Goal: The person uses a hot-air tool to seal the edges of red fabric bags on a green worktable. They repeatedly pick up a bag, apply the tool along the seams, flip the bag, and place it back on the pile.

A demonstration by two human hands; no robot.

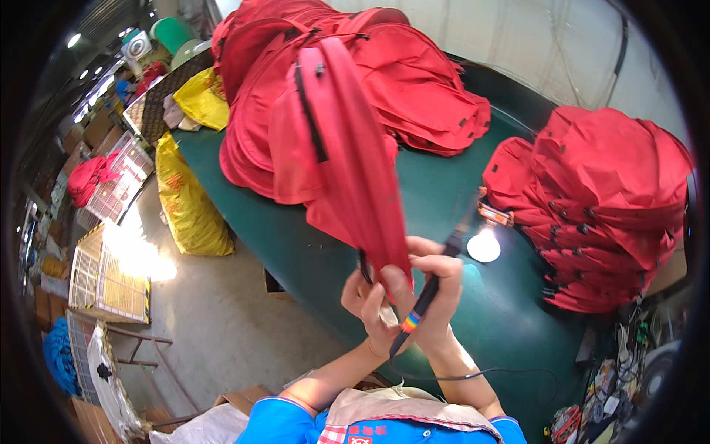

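On the green table [510,318], a pile of red bags [421,81] fills the far side, red stack [614,192] at right. One held red bag [359,155] stretches up toward the pile, near end pinched in the left hand [370,307]; right hand [444,285], beside that end, grips a corded black pen-shaped tool [424,301], lit bulb [484,246] near it.

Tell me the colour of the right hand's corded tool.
The corded tool is mostly black with a multicoloured striped band; best seen in the head view.
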